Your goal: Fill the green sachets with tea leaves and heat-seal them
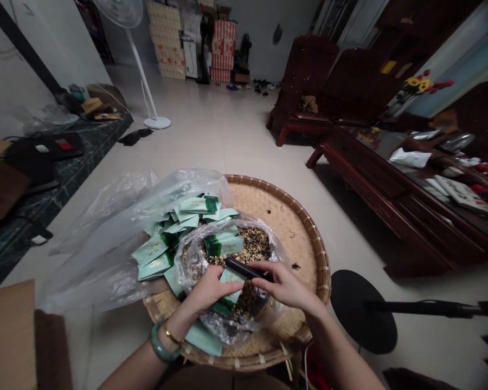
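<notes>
So, where we were at: our left hand (pixel 213 286) had a pale green packet (pixel 231 283) pinched between thumb and fingers, right over the open clear plastic bag (pixel 277 238). Our right hand (pixel 280 283) was wrapped around a black tool (pixel 246 268), basically a dark bar, with its far end up by the packet's top edge. Couldn't tell if the two were actually touching, or if the packet had anything in it.

As for progress, we'd call it partway at best, since plenty of the loose dark-and-yellow mix (pixel 257 241) was sitting in the bag. A neat little bunch of packets (pixel 225 241) lay on top of that mix, and a much bigger, messier heap of packets (pixel 152 252) was piled just beside the bag, on a big plastic sheet or sack (pixel 117 238) hanging over the edge of the round woven tray (pixel 323 244). Honestly, we couldn't tell which of those were full, empty or closed up, so no real count of done versus left. The one in our fingers didn't look finished to us, as both hands were busy around it. A few dark stray bits (pixel 295 266) were lying on the bare side of the tray too.
</notes>
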Action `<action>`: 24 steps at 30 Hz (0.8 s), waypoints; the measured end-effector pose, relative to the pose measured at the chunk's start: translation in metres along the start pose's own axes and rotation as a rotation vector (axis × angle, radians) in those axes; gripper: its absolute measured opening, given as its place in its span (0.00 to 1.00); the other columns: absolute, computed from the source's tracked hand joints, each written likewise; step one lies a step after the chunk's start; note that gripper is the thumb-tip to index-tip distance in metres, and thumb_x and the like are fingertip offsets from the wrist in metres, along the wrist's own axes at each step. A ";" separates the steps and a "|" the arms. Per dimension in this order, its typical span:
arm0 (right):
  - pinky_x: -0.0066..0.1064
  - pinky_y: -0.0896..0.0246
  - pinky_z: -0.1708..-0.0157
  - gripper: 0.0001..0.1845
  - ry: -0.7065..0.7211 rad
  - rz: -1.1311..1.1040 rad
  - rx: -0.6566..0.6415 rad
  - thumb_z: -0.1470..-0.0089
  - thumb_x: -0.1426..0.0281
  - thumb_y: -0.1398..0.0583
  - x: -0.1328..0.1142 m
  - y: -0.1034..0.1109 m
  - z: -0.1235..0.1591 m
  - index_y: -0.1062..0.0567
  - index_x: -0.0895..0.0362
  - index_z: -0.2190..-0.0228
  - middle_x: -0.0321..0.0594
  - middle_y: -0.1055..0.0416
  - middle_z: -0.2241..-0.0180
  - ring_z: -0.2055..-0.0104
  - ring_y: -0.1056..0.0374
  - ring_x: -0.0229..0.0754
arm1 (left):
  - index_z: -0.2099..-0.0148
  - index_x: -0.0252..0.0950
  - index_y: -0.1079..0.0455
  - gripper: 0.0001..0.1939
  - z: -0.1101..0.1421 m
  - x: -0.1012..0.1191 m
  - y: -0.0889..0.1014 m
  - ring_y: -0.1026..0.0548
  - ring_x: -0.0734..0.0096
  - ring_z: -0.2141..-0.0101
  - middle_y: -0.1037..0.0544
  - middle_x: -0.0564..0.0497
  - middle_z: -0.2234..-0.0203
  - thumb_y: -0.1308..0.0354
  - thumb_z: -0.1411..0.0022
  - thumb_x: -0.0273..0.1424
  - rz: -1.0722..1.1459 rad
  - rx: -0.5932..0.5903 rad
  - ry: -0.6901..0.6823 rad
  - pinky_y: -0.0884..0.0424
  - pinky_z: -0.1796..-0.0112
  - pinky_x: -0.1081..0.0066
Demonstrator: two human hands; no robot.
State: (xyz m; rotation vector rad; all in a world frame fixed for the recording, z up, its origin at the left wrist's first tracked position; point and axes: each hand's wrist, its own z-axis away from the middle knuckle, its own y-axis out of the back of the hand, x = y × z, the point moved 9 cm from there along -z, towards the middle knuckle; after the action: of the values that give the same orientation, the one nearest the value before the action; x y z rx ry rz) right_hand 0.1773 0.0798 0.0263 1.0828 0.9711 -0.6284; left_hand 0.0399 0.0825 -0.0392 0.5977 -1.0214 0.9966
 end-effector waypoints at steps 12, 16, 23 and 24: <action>0.44 0.34 0.52 0.20 -0.011 0.029 0.063 0.51 0.70 0.37 0.000 0.003 0.005 0.24 0.55 0.53 0.45 0.24 0.54 0.53 0.28 0.51 | 0.68 0.29 0.24 0.16 -0.004 0.000 0.002 0.26 0.67 0.73 0.21 0.50 0.75 0.33 0.58 0.37 0.018 0.021 -0.031 0.32 0.71 0.72; 0.44 0.35 0.51 0.19 0.001 0.025 0.054 0.48 0.70 0.38 -0.001 -0.002 0.002 0.25 0.56 0.53 0.44 0.24 0.54 0.53 0.28 0.50 | 0.69 0.29 0.24 0.16 -0.003 0.000 0.004 0.26 0.66 0.74 0.21 0.49 0.76 0.33 0.57 0.37 -0.003 0.044 0.001 0.32 0.72 0.71; 0.43 0.34 0.53 0.19 -0.008 -0.019 0.047 0.50 0.69 0.37 0.001 0.001 0.002 0.24 0.55 0.55 0.43 0.23 0.56 0.55 0.28 0.50 | 0.67 0.29 0.24 0.16 -0.003 -0.001 0.005 0.26 0.65 0.72 0.20 0.49 0.74 0.33 0.57 0.36 -0.012 0.046 -0.012 0.31 0.70 0.70; 0.43 0.34 0.53 0.18 -0.009 -0.014 0.050 0.50 0.69 0.37 0.001 0.000 0.002 0.24 0.55 0.55 0.43 0.23 0.56 0.55 0.28 0.49 | 0.68 0.28 0.24 0.16 -0.003 -0.003 0.005 0.26 0.65 0.73 0.21 0.49 0.75 0.33 0.57 0.36 -0.008 0.047 0.001 0.31 0.71 0.71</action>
State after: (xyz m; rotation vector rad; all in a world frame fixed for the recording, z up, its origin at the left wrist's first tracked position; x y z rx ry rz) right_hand 0.1787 0.0784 0.0256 1.1169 0.9605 -0.6716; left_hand 0.0367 0.0861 -0.0431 0.6398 -0.9965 1.0164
